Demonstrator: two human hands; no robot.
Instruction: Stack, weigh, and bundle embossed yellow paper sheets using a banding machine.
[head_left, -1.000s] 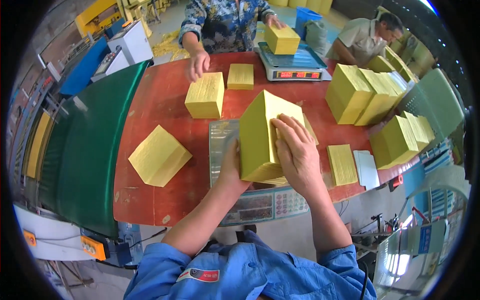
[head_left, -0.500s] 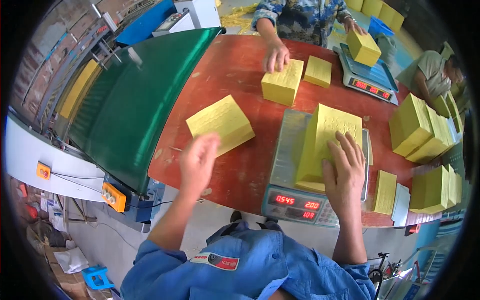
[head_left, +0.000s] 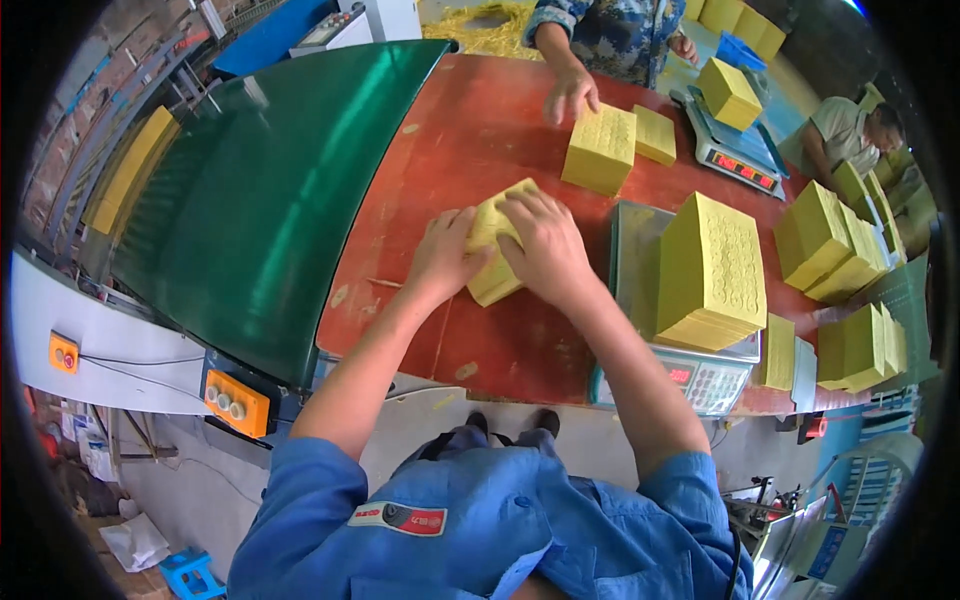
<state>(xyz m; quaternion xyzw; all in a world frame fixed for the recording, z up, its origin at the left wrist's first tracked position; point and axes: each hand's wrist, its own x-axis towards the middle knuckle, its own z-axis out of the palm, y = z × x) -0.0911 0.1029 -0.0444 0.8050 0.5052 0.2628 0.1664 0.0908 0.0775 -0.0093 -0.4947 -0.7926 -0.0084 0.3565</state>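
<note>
Head view: fingers of the left hand point(head_left: 445, 255) and right hand point(head_left: 545, 245) curl closed around a yellow paper stack point(head_left: 492, 245), left pressing its 9 o'clock side, right draped over its top and 3 o'clock side. That stack lies on the red table point(head_left: 450, 140). At 3 o'clock, a taller yellow stack point(head_left: 712, 270) stands on a digital scale point(head_left: 690, 375). At 1 o'clock, another person's hand point(head_left: 572, 92) touches a yellow block point(head_left: 600, 148). A green conveyor point(head_left: 270, 190) runs at 9 o'clock.

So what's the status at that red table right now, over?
Both hands, left hand and right hand, grip one yellow paper stack on the red table. Another stack sits on the scale. Nothing blocking.
</note>
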